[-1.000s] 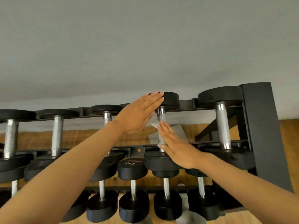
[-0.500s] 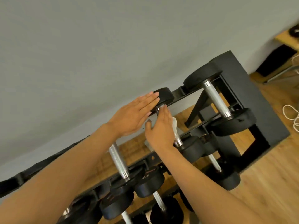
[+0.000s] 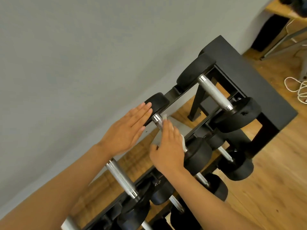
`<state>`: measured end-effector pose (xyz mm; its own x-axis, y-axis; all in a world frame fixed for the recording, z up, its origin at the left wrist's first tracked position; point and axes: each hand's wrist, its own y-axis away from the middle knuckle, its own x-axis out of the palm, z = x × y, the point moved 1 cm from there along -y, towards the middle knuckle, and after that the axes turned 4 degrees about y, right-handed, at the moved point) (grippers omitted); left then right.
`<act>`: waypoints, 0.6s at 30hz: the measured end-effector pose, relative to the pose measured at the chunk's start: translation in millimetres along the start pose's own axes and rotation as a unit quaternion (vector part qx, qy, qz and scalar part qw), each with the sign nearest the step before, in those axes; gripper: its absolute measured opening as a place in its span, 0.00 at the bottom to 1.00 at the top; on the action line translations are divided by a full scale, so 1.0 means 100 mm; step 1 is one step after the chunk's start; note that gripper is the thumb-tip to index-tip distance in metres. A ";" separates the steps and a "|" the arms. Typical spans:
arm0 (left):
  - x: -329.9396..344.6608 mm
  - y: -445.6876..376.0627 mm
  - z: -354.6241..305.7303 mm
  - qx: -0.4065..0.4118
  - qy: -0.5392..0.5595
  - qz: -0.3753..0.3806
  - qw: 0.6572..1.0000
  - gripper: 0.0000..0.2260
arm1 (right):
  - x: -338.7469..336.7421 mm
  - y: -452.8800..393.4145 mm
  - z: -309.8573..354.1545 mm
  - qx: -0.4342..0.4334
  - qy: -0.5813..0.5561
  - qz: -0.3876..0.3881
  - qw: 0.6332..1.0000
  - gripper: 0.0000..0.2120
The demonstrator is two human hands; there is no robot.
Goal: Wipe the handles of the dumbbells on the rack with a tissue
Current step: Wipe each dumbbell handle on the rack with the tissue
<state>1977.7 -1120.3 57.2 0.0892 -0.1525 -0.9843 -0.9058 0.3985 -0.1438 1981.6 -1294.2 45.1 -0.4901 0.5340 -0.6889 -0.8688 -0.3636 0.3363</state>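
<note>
Dumbbells: three chrome handles show on the rack's top tier. Left hand, fingers straight and together, rests against the middle dumbbell's far head. Right hand, at its four o'clock, presses one tissue along that handle, fingers extended.

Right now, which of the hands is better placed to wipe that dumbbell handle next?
The right hand: it presses the tissue onto the handle. The left hand lies flat, only steadying the weight's end.
</note>
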 end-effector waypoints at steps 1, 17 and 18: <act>0.00 0.00 -0.01 -0.001 0.002 0.002 1.000 0.22 | 0.00 0.05 -0.05 0.032 0.026 0.020 0.999 0.40; 0.02 0.01 0.00 -0.004 0.038 -0.003 0.999 0.22 | -0.07 -0.03 -0.07 0.164 -0.125 0.006 0.979 0.29; 0.02 0.01 -0.01 -0.005 0.040 -0.006 0.999 0.22 | -0.09 -0.05 -0.10 0.177 -0.128 0.022 0.976 0.29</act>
<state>1976.7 -1121.0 55.7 0.0662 -0.2291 -0.9712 -0.9094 0.3867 -0.1532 1991.2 -1304.6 43.6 -0.4895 0.7138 -0.5009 -0.7944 -0.1282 0.5937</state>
